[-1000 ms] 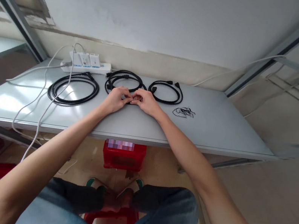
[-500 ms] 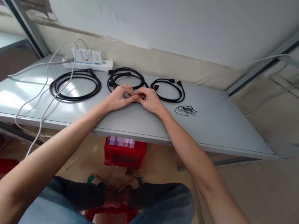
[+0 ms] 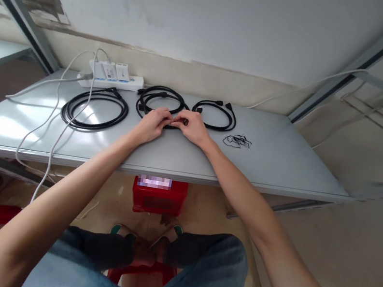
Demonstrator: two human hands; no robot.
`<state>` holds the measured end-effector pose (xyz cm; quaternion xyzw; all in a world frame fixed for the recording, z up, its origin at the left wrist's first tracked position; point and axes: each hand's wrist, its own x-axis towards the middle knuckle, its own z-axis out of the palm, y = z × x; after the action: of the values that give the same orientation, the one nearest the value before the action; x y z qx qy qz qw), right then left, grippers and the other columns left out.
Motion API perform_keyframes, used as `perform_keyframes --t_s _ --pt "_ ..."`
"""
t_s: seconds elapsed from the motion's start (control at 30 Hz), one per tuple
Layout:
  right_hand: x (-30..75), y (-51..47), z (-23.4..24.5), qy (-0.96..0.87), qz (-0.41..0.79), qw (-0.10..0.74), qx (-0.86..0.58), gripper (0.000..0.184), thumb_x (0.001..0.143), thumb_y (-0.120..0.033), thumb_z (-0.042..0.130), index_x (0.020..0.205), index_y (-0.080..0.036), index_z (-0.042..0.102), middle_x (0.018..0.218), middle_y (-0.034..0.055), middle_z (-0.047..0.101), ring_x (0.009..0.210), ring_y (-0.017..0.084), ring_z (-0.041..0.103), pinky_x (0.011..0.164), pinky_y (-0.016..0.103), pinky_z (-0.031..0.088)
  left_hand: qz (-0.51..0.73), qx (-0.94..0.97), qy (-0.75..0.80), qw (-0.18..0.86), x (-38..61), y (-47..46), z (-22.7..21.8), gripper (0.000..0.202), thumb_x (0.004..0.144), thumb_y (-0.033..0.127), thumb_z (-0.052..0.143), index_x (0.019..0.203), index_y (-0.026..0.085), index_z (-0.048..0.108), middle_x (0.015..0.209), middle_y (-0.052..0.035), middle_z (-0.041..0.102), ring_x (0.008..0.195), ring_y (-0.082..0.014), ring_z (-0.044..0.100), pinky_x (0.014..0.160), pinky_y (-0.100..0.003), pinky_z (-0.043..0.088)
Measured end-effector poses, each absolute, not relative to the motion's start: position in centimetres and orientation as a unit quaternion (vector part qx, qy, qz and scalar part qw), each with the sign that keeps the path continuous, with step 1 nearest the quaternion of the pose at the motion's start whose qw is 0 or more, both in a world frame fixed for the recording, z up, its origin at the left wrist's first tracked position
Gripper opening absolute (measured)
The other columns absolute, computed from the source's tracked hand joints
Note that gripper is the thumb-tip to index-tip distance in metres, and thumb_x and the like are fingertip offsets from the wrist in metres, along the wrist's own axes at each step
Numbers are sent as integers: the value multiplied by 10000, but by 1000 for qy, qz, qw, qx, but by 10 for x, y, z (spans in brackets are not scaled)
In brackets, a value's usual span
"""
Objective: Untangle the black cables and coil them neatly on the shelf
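My left hand [image 3: 151, 126] and my right hand [image 3: 191, 128] meet fingertip to fingertip at the near edge of the middle coiled black cable [image 3: 162, 99] on the grey table [image 3: 283, 164]. Both hands have curled, pinching fingers closed on that coil's near loop; what exactly lies between the fingertips is too small to see. A larger coiled black cable [image 3: 94, 110] lies to the left. A smaller one [image 3: 215, 114] lies to the right.
A white power strip [image 3: 110, 78] with plugged-in adapters sits at the back left, its white cords [image 3: 53, 110] trailing off the table's left front. A small tangle of thin black ties [image 3: 238, 141] lies right of my hands. A red stool [image 3: 158, 197] stands under the table.
Both hands have stayed together at the middle coil, with only slight shifts of the fingers. The view has moved a little.
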<state>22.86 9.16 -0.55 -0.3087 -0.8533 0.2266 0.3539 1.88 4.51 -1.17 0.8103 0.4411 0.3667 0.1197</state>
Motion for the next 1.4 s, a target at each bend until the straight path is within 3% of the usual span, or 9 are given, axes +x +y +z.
perform_keyframes --t_s 0.17,0.47,0.83,1.0,1.4 --pt "229 92 -6 -855 208 378 -287 239 915 -410 816 873 -202 707 895 39 678 791 193 566 755 344 436 360 815 443 102 18 47 -15 188 1033 269 503 966 228 674 1014 -92 688 987 -272 642 913 -403 501" --pt "228 90 -2 -864 215 377 -255 116 911 -279 750 856 -202 682 889 33 660 823 196 565 772 347 444 329 824 454 81 15 50 -19 145 1019 263 514 1005 229 654 1035 -107 697 1024 -296 654 913 -424 502" --pt "224 88 -4 -835 320 350 -280 106 886 -263 720 850 -183 661 845 5 670 719 143 485 691 302 386 353 797 482 94 17 48 -12 58 947 257 655 910 218 634 991 -80 696 972 -266 639 901 -407 498" --pt "224 92 -5 -828 329 363 -273 135 858 -275 767 828 -180 675 832 13 693 743 152 548 723 306 431 376 773 501 99 17 45 -8 130 923 305 728 862 211 664 943 -57 702 916 -238 635 863 -386 497" --pt "227 94 -4 -808 369 376 -265 111 797 -233 799 836 -180 711 829 17 722 796 175 639 773 328 505 386 783 475 115 19 43 -7 180 939 329 669 857 212 779 904 -59 731 895 -236 662 822 -373 497"
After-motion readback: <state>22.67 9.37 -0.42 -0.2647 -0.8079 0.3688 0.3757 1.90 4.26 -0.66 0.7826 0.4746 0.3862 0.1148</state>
